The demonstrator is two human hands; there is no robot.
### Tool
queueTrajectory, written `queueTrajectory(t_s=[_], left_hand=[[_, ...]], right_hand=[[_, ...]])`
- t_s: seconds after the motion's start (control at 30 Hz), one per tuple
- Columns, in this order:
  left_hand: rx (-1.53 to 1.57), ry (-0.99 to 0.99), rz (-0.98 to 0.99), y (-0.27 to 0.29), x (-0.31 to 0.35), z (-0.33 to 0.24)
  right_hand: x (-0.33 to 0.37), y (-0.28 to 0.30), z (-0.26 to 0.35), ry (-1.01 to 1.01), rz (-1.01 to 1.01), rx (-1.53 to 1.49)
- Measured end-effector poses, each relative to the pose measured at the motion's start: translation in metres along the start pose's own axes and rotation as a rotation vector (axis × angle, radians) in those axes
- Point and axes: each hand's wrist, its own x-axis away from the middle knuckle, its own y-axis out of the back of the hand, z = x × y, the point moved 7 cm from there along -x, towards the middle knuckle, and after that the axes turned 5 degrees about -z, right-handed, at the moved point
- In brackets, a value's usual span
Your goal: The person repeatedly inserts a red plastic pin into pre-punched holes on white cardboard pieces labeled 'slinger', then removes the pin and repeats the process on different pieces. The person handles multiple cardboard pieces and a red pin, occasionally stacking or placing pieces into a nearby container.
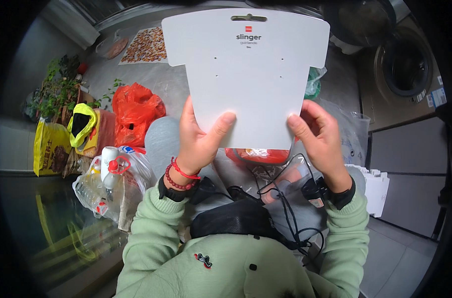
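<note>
A flat white backing card [248,89] hangs in front of me, held up in both hands. It has a slotted hang hole at the top, notched sides, several small punched holes and a little print under a red square. My left hand [203,131] is closed on its lower left edge, thumb on the front face and fingers behind. Opposite, my right hand [317,134] pinches the lower right edge the same way. Below the card, a red item [260,155] partly shows between my legs; the card hides most of it.
Red plastic bags [136,111], a clear bag of empty bottles [119,179], a yellow bag [52,149] and potted plants [62,92] stand at left. A front-loading washing machine [404,64] is at right, above stacked white cards [377,191]. Black cables [288,213] loop over my lap.
</note>
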Motion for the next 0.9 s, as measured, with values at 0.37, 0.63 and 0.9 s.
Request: queueTrajectory(t_s=[0.37, 0.63, 0.9], left_hand=[[0.005, -0.079, 0.114, -0.038, 0.001, 0.009], [-0.007, -0.092, 0.158, -0.049, -0.002, 0.009], [-0.027, -0.1, 0.153, -0.047, -0.003, 0.006]], right_hand=[[0.025, 0.035, -0.002, -0.008, -0.137, 0.039], [0.031, 0.045, 0.009, 0.041, -0.194, 0.116], [0.034, 0.043, 0.01, 0.04, -0.183, 0.053]])
